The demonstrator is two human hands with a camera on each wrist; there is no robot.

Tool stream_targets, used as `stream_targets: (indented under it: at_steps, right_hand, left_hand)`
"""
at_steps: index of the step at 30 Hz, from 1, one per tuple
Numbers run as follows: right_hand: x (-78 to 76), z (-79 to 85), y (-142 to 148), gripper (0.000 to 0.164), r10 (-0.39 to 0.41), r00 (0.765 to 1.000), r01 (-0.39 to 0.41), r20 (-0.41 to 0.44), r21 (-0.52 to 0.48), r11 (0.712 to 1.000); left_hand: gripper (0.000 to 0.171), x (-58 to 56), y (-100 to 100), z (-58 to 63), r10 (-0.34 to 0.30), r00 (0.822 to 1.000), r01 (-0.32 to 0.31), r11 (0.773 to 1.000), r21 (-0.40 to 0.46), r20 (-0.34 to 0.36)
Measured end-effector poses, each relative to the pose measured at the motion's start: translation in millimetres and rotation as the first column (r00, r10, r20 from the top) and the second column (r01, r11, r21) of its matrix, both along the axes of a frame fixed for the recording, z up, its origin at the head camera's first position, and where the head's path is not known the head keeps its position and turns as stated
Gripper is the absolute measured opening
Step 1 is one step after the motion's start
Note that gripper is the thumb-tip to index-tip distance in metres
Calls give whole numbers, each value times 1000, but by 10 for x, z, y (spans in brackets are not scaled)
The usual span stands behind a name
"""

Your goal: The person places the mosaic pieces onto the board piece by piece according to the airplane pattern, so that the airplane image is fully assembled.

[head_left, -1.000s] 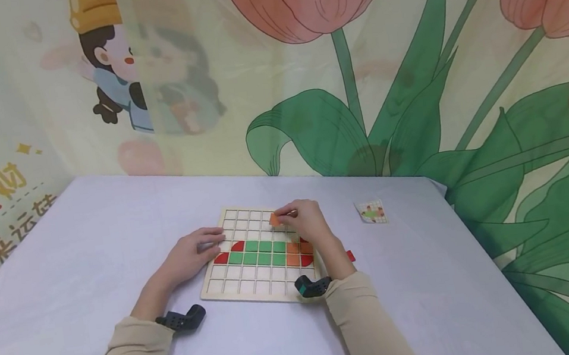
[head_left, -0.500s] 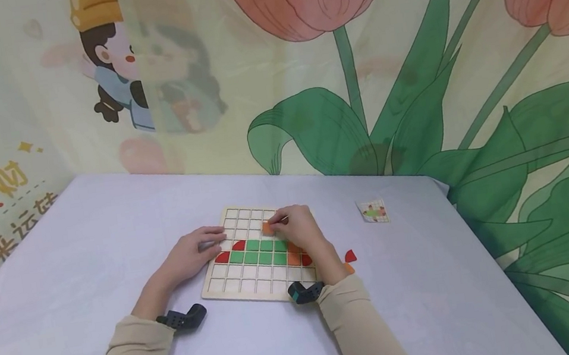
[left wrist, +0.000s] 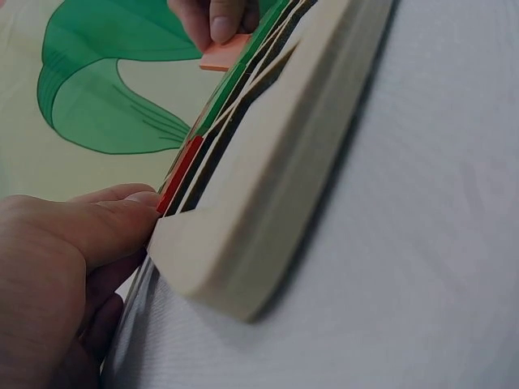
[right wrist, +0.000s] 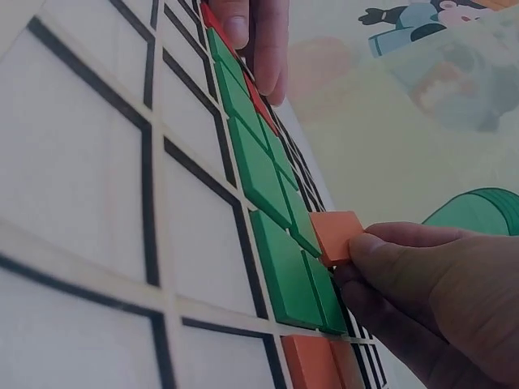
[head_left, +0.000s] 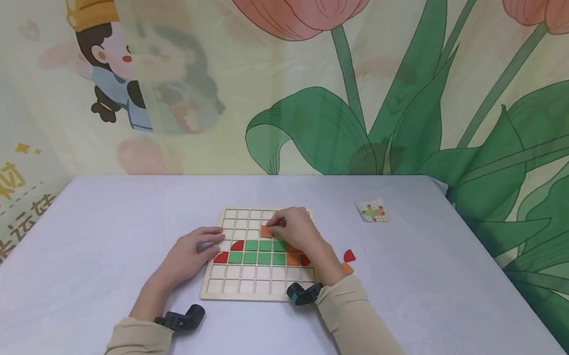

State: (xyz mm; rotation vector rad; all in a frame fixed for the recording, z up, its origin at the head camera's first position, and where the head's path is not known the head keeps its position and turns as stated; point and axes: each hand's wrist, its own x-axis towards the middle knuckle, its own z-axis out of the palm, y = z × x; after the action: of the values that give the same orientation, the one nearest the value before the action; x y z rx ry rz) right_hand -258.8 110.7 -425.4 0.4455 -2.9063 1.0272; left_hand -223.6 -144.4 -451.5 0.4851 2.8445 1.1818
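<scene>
My right hand (head_left: pixel 295 229) pinches an orange square tile (right wrist: pixel 332 233) between thumb and fingertips. It holds the tile tilted, close over the cells just behind the green tiles (head_left: pixel 257 258) on the wooden grid board (head_left: pixel 240 293). Two rows of green tiles run across the board's middle, with red rounded pieces (head_left: pixel 221 258) at their left end. Orange tiles (head_left: pixel 292 258) and a red piece follow at the right end, partly hidden by my right hand. At the board's left edge, my left hand (head_left: pixel 192 254) rests with its fingers extended, fingertips touching the edge.
Right of the board, a loose red piece (head_left: pixel 349 256) and an orange piece (head_left: pixel 347 268) lie on the white tablecloth (head_left: pixel 441 301). A small picture card (head_left: pixel 373 211) with a coloured grid pattern lies farther back. A printed curtain (head_left: pixel 300 133) hangs behind the table.
My right hand has moved the orange tile left and toward me, down to the green rows. The loose orange piece has come into view beside my right wrist. My left hand stays put.
</scene>
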Motion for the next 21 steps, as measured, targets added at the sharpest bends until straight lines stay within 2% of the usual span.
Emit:
stream_targets:
  at_steps: [10,21]
  right_hand:
    - [-5,13,-12,10,39,999,-39,5,41,998]
    - [7,16,-18,13,48,999,-49,22,69,996]
  left_hand:
    - [37,-6,-4,-3,4,1000,-4,1000,-13,4]
    - [37,-7,3,0,-1,1000,1,1000,-13,4]
